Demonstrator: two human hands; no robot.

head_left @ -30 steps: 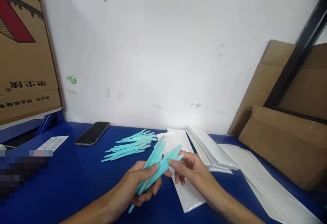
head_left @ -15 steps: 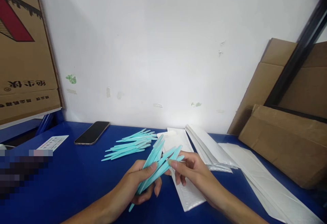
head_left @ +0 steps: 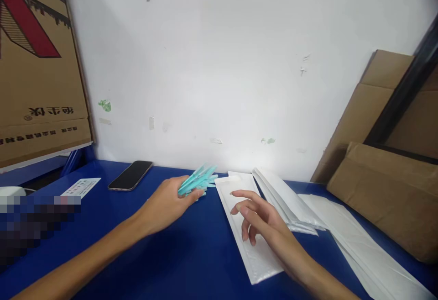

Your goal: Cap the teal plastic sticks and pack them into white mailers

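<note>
My left hand [head_left: 167,204] is closed around a bundle of slim teal plastic sticks [head_left: 196,180], which point up and to the right. It is at the spot near the wall where more such sticks lie; the hand and bundle mostly hide them. Over a white padded envelope [head_left: 256,261] hovers my right hand [head_left: 262,218], holding nothing, its fingers loosely bent and apart. I cannot tell whether it touches the envelope, which lies flat and partly hidden beneath it.
More white padded envelopes [head_left: 284,199] are stacked right of centre, with others [head_left: 362,240] farther right. A black phone [head_left: 130,175] and a printed card [head_left: 82,187] lie left on the blue table [head_left: 164,263]. Cardboard boxes [head_left: 383,199] stand at both sides.
My left hand has carried the teal sticks away from my right hand, up and left to the pile. My right hand has let go of the sticks and opened.
</note>
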